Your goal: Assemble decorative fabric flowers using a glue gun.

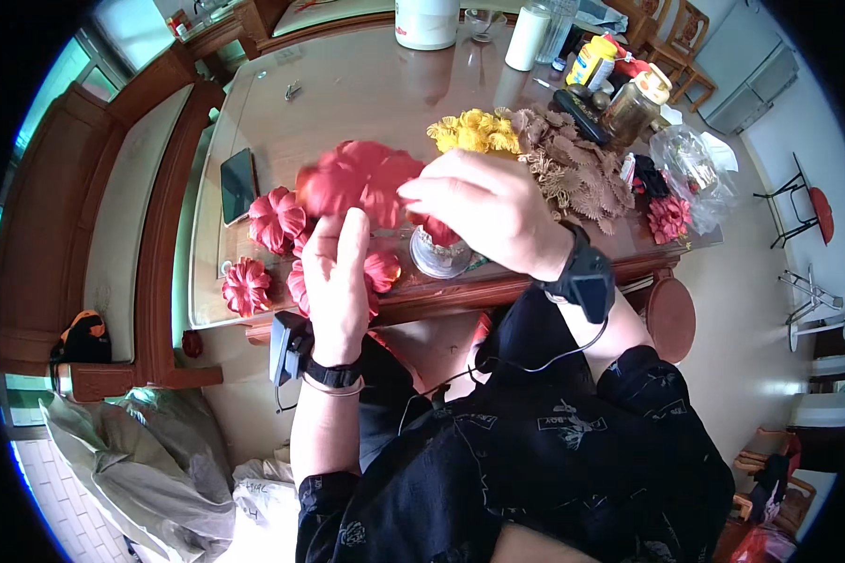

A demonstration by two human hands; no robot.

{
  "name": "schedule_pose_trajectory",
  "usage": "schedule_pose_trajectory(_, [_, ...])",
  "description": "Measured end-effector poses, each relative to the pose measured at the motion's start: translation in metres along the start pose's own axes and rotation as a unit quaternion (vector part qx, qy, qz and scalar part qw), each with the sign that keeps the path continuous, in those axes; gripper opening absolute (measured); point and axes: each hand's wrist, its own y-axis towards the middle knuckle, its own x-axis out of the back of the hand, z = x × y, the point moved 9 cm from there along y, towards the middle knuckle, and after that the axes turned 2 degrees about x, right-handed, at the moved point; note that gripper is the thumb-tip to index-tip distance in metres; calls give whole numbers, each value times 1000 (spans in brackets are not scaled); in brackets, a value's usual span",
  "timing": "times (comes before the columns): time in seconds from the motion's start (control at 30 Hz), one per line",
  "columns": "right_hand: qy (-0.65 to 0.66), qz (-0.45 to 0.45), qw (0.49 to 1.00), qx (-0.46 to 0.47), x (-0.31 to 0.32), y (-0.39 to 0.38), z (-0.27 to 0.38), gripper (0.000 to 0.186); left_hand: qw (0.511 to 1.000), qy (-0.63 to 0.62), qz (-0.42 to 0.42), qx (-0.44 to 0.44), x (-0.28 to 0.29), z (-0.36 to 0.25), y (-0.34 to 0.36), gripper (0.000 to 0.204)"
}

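Observation:
A large red artificial flower (361, 178), its petals slightly blurred, is held above the table's near edge. My left hand (340, 272) has its fingers closed on the underside of the flower. With thumb and fingertips pressed together, my right hand (498, 202) pinches the flower's right petal edge. Below the right hand stands a clear round container (439, 258) with red pieces at its top. Finished-looking red flowers lie by my left hand, among them one (277, 220) next to the phone and a smaller one (247, 286) near the edge.
Yellow petal pieces (474, 131) and a brown scalloped pile (582, 174) lie beyond my right hand. A black phone (238, 188) rests at left. Bottles, a brown jar (634, 108), a plastic bag (690, 174) and a pink flower (668, 219) crowd the right side. A white bucket (426, 23) stands behind.

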Motion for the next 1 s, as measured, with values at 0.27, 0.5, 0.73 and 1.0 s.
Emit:
schedule_pose_trajectory(0.27, [35, 20, 999, -32, -15, -26, 37, 30, 979, -159, -94, 81, 22, 14, -27, 31])
schedule_pose_trajectory(0.5, [355, 24, 823, -442, -39, -74, 0, 29, 982, -147, -87, 82, 16, 15, -56, 33])
schedule_pose_trajectory(0.73, [330, 81, 851, -401, -46, -91, -3, 18, 990, -95, -69, 77, 16, 27, -72, 30])
schedule_pose_trajectory(1.0, [-4, 154, 911, -383, -16, -149, -32, 20, 988, -73, -74, 111, 26, 46, -89, 32])
